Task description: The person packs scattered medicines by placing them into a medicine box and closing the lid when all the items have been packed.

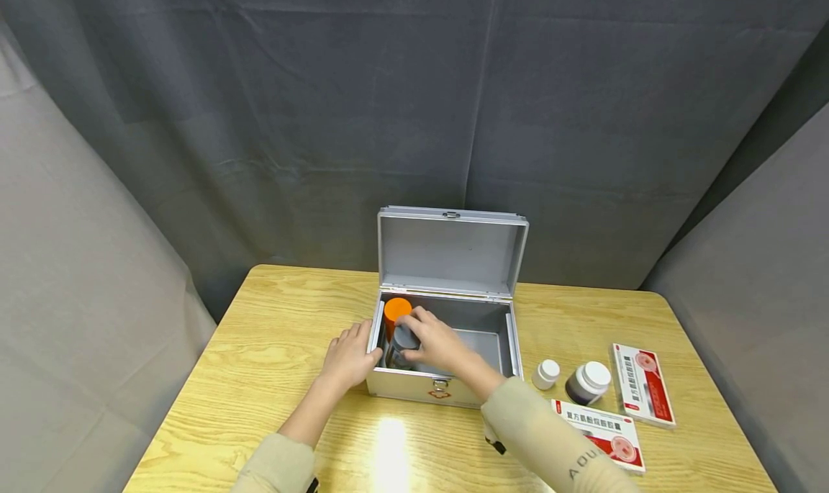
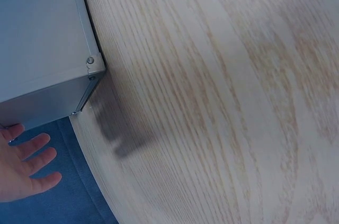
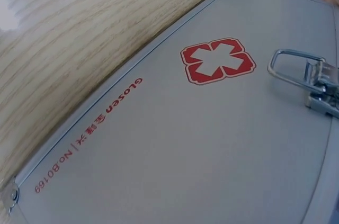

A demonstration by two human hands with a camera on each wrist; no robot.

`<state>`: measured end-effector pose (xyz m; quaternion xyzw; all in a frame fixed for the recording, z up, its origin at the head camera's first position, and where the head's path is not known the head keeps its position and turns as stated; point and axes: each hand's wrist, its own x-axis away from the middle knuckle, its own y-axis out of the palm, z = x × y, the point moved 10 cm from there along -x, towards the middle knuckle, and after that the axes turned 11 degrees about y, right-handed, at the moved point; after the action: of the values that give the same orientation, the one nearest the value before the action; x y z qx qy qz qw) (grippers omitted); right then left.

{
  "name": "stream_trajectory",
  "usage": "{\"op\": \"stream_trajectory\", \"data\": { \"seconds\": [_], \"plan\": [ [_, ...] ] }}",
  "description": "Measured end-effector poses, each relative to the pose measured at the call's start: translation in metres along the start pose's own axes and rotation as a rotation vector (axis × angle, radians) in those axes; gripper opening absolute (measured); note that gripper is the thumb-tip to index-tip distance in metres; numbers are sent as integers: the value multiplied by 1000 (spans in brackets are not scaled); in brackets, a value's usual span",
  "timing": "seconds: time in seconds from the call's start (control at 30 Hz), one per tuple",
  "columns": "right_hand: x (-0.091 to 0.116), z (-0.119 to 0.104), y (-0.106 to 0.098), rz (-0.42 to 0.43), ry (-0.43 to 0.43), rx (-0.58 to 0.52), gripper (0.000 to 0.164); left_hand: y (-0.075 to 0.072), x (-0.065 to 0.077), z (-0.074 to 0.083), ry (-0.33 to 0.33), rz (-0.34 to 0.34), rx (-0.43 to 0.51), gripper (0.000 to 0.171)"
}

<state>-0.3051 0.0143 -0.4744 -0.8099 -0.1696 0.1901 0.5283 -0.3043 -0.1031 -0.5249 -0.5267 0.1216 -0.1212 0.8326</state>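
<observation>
A silver metal first-aid box (image 1: 401, 386) stands on the table with its lid raised. Inside its left end, my right hand (image 1: 440, 342) reaches over the front wall and grips a jar with a dark grey lid (image 1: 406, 337) by the top. Behind that jar is an orange-capped container (image 1: 397, 308). My left hand (image 1: 350, 355) lies along the box's left side, thumb at the rim, fingers extended. In the left wrist view, the fingers (image 2: 39, 163) of that hand are spread beside the box's side wall. The right wrist view faces the box front with its red emblem (image 3: 218, 61) and metal latch (image 3: 320, 83).
Right of the box stand a small white bottle (image 1: 546, 374) and a dark bottle with a white cap (image 1: 589, 383). Two red-and-white medicine boxes lie by them, one nearer (image 1: 601, 434) and one farther right (image 1: 644, 385). Grey curtains (image 1: 311, 133) surround the wooden table (image 1: 259, 349).
</observation>
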Motion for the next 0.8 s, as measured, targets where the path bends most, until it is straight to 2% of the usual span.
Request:
{"op": "stream_trajectory", "data": {
  "seconds": [0.2,0.5,0.8],
  "plan": [
    [-3,-7,2,-2,-15,-30,48,0,0,0,-6,0,5,61],
    [-4,-8,6,-5,30,-53,52,0,1,0,-6,-4,3,62],
    [-4,-12,3,28,2,-115,53,1,1,0,-7,-2,10,61]
  ]
}}
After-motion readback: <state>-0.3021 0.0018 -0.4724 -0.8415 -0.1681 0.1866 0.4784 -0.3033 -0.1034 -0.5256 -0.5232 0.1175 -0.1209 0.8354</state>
